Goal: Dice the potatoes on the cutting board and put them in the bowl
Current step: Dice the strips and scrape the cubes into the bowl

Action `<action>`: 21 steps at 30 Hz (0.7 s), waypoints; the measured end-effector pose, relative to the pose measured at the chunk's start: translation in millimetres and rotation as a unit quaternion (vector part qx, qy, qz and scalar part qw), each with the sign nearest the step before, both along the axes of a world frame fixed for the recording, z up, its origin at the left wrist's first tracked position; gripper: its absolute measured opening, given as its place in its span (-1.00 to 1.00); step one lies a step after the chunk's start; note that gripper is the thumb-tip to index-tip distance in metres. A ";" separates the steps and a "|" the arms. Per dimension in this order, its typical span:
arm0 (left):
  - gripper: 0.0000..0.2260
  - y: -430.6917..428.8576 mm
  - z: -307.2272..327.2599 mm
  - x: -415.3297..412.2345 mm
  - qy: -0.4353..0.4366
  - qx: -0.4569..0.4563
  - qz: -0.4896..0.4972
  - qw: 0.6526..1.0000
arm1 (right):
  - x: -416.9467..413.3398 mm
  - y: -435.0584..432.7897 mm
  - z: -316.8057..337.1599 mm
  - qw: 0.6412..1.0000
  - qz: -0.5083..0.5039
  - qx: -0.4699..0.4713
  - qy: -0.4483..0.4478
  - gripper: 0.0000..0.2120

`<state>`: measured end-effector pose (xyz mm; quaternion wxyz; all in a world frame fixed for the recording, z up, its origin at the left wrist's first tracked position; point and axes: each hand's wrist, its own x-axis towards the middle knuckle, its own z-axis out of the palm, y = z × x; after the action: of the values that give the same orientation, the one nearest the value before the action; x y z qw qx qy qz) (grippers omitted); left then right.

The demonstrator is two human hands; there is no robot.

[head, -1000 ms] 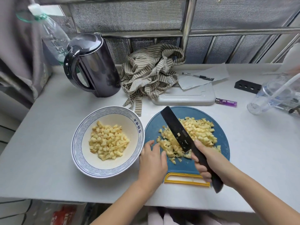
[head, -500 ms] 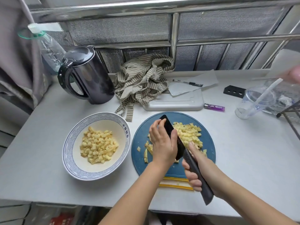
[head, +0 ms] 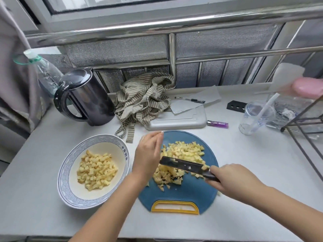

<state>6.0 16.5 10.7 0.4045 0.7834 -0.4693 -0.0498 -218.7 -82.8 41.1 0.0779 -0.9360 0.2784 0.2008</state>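
Note:
A round blue cutting board (head: 188,194) with a yellow handle lies in front of me, covered in a pile of diced potato (head: 183,154). My right hand (head: 232,179) grips the handle of a black knife (head: 183,165), whose blade lies flat and low across the pile, pointing left. My left hand (head: 148,154) hovers over the board's left edge, fingers straight and together, next to the blade tip. To the left stands a white bowl (head: 70,165) with a blue patterned rim, holding more diced potato (head: 96,172).
A black kettle (head: 87,96) and a plastic bottle (head: 45,74) stand at the back left. A striped cloth (head: 143,100), a white board (head: 176,119), paper with a pen (head: 190,100), a purple lighter (head: 217,124), a clear cup (head: 253,117) and a metal rack (head: 305,123) lie behind and right.
The knife has swung from pointing away from me to lying crosswise over the pile. My left hand has come off the blade and moved to the board's left edge.

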 end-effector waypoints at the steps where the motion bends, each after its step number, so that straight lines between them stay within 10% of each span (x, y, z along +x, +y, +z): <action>1: -0.64 0.8 5.5 -7.4 0.007 0.027 -0.068 0.997 | 0.2 -3.3 -0.1 0.999 0.029 -0.015 0.018 -0.62; 8: -0.51 4.3 2.0 -63.2 0.019 0.220 -0.377 0.900 | 7.8 -14.8 -5.2 0.992 0.106 -0.059 0.023 -0.58; 21: -0.40 5.6 -34.4 -24.5 -0.087 0.355 -0.309 0.878 | 2.7 -23.9 -14.6 0.988 0.146 -0.052 0.000 -0.64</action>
<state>-18.4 22.1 -23.6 0.0214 0.6910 -0.6713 -0.2673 -216.1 -106.7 26.5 -0.0009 -0.9695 0.1486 0.1950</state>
